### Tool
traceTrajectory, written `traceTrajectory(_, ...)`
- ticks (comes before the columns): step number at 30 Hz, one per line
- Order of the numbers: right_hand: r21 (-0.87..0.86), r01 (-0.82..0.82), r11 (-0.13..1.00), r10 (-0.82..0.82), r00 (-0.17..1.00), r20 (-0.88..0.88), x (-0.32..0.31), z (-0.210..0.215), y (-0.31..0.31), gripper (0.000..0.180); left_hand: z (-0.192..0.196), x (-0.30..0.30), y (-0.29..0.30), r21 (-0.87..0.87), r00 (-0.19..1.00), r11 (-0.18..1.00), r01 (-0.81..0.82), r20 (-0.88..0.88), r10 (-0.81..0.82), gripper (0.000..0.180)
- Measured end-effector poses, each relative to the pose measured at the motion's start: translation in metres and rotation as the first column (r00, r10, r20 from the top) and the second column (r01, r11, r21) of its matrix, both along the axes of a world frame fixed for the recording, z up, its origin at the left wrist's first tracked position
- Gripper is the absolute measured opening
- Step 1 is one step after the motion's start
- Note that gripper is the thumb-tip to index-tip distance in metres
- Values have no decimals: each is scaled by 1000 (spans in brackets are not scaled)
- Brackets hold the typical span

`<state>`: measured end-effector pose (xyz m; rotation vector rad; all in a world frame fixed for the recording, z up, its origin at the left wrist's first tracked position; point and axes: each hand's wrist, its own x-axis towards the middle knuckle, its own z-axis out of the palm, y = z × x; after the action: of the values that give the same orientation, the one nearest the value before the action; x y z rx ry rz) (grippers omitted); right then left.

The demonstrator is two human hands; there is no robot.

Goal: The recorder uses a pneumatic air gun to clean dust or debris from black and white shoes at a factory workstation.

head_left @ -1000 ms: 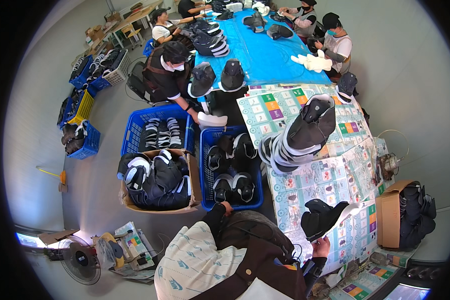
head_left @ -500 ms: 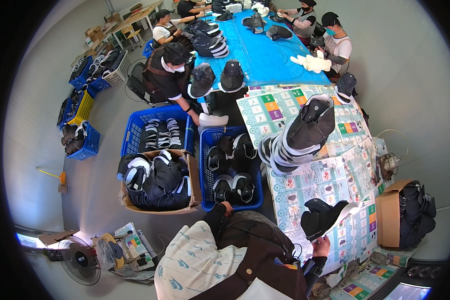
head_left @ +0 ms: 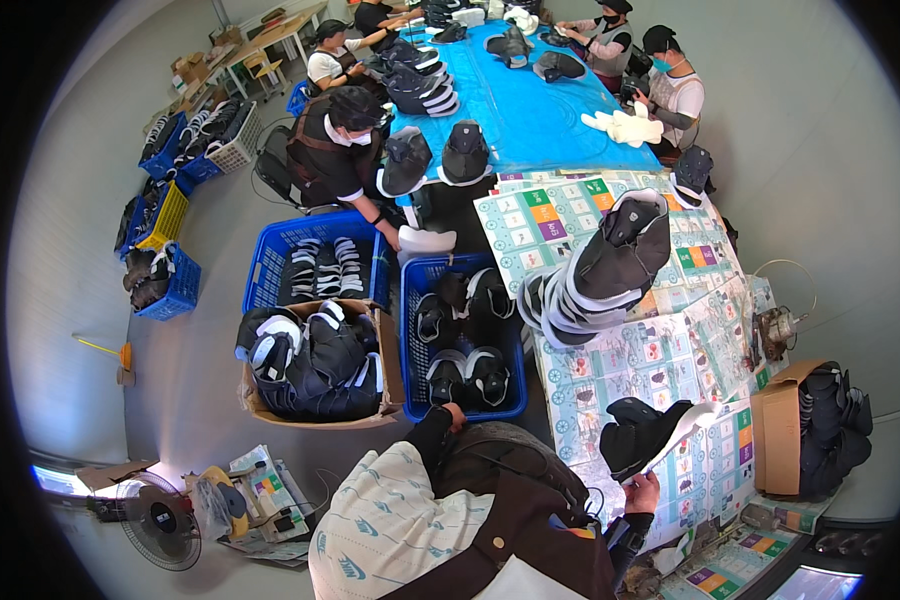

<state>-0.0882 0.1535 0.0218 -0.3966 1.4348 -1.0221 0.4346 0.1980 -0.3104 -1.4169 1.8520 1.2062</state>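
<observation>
Shoe (head_left: 638, 438), black with a white strip, over the near right of a paper-covered tabletop (head_left: 705, 345); the right hand (head_left: 642, 492) pinches its near edge, seemingly to steady it. The left hand (head_left: 456, 416) lies at the near rim of a blue basket (head_left: 495, 414) holding dark shoes (head_left: 448, 380); whether it grips, I cannot tell. Farther off, a stack of shoes (head_left: 620, 255) leans nested, probably saving room.

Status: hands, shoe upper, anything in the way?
Left hand at near rim of blue basket. Right hand holding black shoe upper over paper-covered table. Stack of uppers beyond, clear of it.
</observation>
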Motion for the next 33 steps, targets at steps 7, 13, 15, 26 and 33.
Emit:
traceTrajectory(7, 10, 23, 1000, -22, 999, -35, 4, 4, 1, 11, 2, 9, -4, 183, 988, 976, -117, -74, 132, 38)
traceTrajectory(13, 18, 20, 1000, -20, 1000, -2, 2, -2, 1, 12, 4, 15, -2, 76, 939, 948, 309, -182, -292, 30)
traceTrajectory(15, 10, -7, 1000, 7, 1000, -7, -12, -12, 4, 24, 4, 2, 0, 26, 999, 999, -43, -18, 43, 36)
traceTrajectory(26, -12, -49, 999, 49, 999, -1, -14, -19, 3, 35, 42, 3, -2, 253, 984, 954, -158, -43, 174, 31)
traceTrajectory(33, 0, 2, 1000, -2, 1000, -12, -3, -7, 2, 10, 37, 2, 3, 135, 982, 973, -189, 11, 189, 28)
